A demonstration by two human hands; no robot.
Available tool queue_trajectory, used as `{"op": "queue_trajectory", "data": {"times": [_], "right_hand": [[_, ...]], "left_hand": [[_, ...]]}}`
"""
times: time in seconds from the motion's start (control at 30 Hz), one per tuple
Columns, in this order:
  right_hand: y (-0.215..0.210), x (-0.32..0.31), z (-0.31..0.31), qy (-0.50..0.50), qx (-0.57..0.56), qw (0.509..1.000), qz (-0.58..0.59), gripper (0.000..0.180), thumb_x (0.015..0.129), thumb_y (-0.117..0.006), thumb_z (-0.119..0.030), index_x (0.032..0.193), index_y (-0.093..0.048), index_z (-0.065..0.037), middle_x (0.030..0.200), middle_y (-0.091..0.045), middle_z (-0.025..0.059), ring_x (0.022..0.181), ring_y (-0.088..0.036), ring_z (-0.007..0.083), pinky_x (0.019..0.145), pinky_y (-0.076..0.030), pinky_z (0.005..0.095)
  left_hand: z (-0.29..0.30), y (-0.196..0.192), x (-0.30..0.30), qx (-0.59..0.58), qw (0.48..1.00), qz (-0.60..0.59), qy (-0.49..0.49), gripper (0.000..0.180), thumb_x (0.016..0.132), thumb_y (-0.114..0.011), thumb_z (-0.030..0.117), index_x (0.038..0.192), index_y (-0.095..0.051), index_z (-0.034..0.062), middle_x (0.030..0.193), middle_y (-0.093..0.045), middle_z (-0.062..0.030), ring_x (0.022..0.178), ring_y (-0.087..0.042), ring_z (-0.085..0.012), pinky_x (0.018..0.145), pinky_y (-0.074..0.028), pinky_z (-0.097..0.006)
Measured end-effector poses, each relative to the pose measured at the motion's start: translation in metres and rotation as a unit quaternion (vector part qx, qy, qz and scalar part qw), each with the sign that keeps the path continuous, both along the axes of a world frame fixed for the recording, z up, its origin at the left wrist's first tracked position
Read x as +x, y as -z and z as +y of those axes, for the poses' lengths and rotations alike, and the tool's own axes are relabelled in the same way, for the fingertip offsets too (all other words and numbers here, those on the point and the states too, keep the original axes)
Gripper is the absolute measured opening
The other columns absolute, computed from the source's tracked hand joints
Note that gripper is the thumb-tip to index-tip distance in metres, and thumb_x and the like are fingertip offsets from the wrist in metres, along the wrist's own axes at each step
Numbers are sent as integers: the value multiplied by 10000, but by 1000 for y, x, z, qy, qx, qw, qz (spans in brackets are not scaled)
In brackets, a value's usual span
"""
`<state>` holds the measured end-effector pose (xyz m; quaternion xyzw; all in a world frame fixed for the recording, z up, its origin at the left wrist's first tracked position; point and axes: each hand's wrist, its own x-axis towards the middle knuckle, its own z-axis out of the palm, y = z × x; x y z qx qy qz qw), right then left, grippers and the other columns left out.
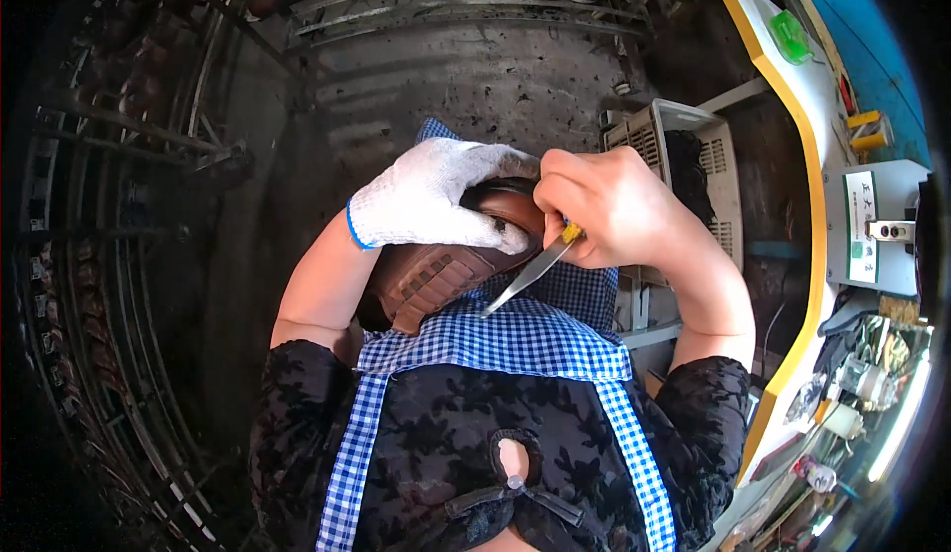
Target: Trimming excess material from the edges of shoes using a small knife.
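My left hand [436,191], in a white knit glove with a blue cuff, is wrapped round a brown leather shoe [436,280] held over my lap. A row of dark raised strips runs along the near part of the shoe. My bare right hand [604,200] is closed on a small knife [536,277] with a yellow handle. Its metal blade points down and to the left, toward my apron. The right fingers are up against the far right part of the shoe, and what they do there is partly hidden behind them.
A blue checked apron [495,339] covers my lap. To the right stand a pale plastic crate [723,171] with dark material in it and a white bench with a yellow edge [814,245]. A green box [791,37] lies on the bench. Metal racks [149,235] stand at left.
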<state>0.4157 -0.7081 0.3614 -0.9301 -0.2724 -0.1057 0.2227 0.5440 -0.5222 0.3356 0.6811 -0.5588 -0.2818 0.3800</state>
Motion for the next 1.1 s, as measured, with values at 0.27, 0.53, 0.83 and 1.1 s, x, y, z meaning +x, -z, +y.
{"op": "queue_trajectory", "data": {"times": [0.27,0.53,0.83,1.1], "right_hand": [[46,-1,-4,-25,341,939,47,212,628,-688,-14,750,-519,-49,709,-509,71,554,-536,220,502,-413,272],[69,-24,5,64,166,983,39,258,586,-704,-95,775,-529,-75,747,-534,42,576,-573,192,486,-429,281],[132,3,23,147,594,764,207,753,742,-799,-290,1343,-417,-45,1137,-553,52,1015,-526,111,852,-454,265],[149,45,9,118,727,589,333,554,911,-415,-611,1153,-552,-131,751,-554,-64,459,-377,30,375,-231,184]], "left_hand": [[3,1,-2,-10,1000,15,4,692,634,-787,469,1128,-620,13,1028,-667,-171,934,-655,-320,818,-513,-355],[10,-5,19,-24,995,30,-97,645,587,-815,328,1113,-636,-1,1100,-645,-160,989,-643,-275,889,-491,-357],[-2,-3,36,-127,953,135,-241,631,666,-759,281,1212,-580,18,1112,-614,-104,1035,-580,-191,916,-449,-299],[-16,39,72,-143,690,551,-447,404,859,-677,258,1163,-591,8,1038,-641,-75,897,-622,-164,798,-520,-307]]}}
